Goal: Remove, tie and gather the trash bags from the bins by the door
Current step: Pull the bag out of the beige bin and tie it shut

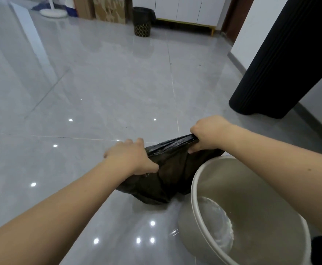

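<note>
A black trash bag [167,175] hangs just above the grey floor, to the left of a beige round bin [194,180] that stands with no bag in it. My left hand [131,157] grips the bag's top edge on the left. My right hand [208,134] grips the bunched top edge on the right, and the plastic is stretched between the two hands. A second bin [142,25], black with a gold pattern and a black bag in it, stands far back by the white cabinet.
A tall dark ribbed column [282,60] stands at the right. Cardboard boxes [108,10] lean against the back wall beside a white fan base [53,13]. The glossy grey tile floor [99,83] stretches between me and the far bin.
</note>
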Available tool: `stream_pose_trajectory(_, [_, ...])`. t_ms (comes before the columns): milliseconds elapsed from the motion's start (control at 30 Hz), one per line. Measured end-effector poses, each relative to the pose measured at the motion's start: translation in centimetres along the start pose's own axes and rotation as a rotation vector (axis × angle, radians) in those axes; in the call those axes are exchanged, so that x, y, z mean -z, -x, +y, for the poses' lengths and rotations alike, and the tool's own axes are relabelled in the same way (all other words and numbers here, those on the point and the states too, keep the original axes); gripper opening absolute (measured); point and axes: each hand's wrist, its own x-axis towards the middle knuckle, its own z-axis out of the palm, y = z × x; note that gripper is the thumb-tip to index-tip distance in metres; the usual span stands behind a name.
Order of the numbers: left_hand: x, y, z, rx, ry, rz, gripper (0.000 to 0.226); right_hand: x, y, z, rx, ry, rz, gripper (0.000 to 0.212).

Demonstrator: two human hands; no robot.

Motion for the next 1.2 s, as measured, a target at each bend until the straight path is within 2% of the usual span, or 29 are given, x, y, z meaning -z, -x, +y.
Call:
stream_pose_trajectory(33, [-0.8, -0.5, 0.1, -0.029, 0.060, -0.021, 0.068, 0.3, 0.0, -0.3, 0.011, 0.002, -0.020, 0.061])
stream_pose_trajectory(133, [-2.5, -1.4, -0.9, -0.047, -0.031, -0.014, 0.034, 1.3, 0.3, -0.8, 0.005, 0.068, -0.121, 0.054])
stream_pose_trajectory(267, [-1.7, -1.3, -1.7, -0.094, -0.190, 0.206, 0.026, 1.8, 0.5, -0.7, -0.067, 0.196, -0.226, 0.014])
stream_pose_trajectory(333, [-0.7, -0.9, -1.4, -0.110, -0.239, 0.248, 0.027, 1.9, 0.4, -0.8, -0.128, 0.221, -0.306, 0.022])
stream_pose_trajectory(400, [0.3, -0.5, -1.0, -0.056, -0.206, 0.094, 0.038, 2.4, 0.2, -1.2, -0.168, 0.194, -0.383, 0.022])
stream_pose_trajectory(500, [1.0, -0.1, -0.9, 0.087, -0.111, -0.358, 0.091, 3.1, -0.3, -1.5, -0.178, 0.142, -0.397, 0.016])
stream_pose_trajectory(533, [1.2, 0.0, -0.9, 0.106, -0.128, -0.455, 0.097, 3.3, -0.5, -1.7, -0.180, 0.107, -0.398, 0.012])
stream_pose_trajectory(567, [1.4, 0.2, -1.1, 0.100, -0.190, -0.522, 0.088, 3.6, -0.7, -2.0, -0.190, 0.049, -0.414, 0.014])
stream_pose_trajectory(600, [1.3, 0.2, -1.3, 0.079, -0.273, -0.563, 0.066, 3.9, -0.9, -2.3, -0.203, -0.014, -0.447, 0.029])
stream_pose_trajectory(633, [1.2, 0.3, -1.5, 0.053, -0.358, -0.562, 0.041, 4.1, -1.2, -2.5, -0.209, -0.078, -0.489, 0.043])
stream_pose_trajectory(667, [1.2, 0.4, -1.7, 0.023, -0.439, -0.543, 0.028, 4.3, -1.4, -2.8, -0.210, -0.124, -0.529, 0.052])
stream_pose_trajectory(700, [1.2, 0.4, -1.9, 0.012, -0.490, -0.524, 0.027, 4.5, -1.5, -3.2, -0.198, -0.155, -0.566, 0.055])
stream_pose_trajectory(767, [0.8, 0.2, -2.6, 0.014, -0.448, -0.516, 0.025, 4.8, -1.5, -3.4, -0.173, -0.188, -0.624, 0.049])
stream_pose_trajectory(800, [0.6, 0.1, -3.1, 0.033, -0.388, -0.535, 0.024, 4.8, -1.3, -3.4, -0.168, -0.228, -0.643, 0.043])
stream_pose_trajectory(867, [-0.1, -0.6, -4.5, 0.139, -0.121, -0.576, 0.031, 4.2, -1.2, -3.0, -0.169, -0.404, -0.694, 0.036])
stream_pose_trajectory(933, [-0.6, -1.2, -5.6, 0.192, 0.200, -0.493, 0.033, 3.4, -1.2, -2.6, -0.222, -0.763, -0.711, 0.034])
stream_pose_trajectory(1067, [-1.2, -2.1, -7.0, 0.172, 0.630, 0.007, 0.017, 2.3, -1.3, -3.0, -0.425, -1.471, -0.461, 0.031])
stream_pose_trajectory(1133, [-2.1, -1.9, -7.4, 0.135, 0.717, 0.200, 0.011, 2.2, -1.1, -4.1, -0.518, -1.760, -0.418, 0.027])
stream_pose_trajectory(1200, [-3.2, -1.2, -7.8, 0.119, 0.667, 0.323, 0.020, 2.1, -0.9, -5.7, -0.549, -1.928, -0.473, 0.029])
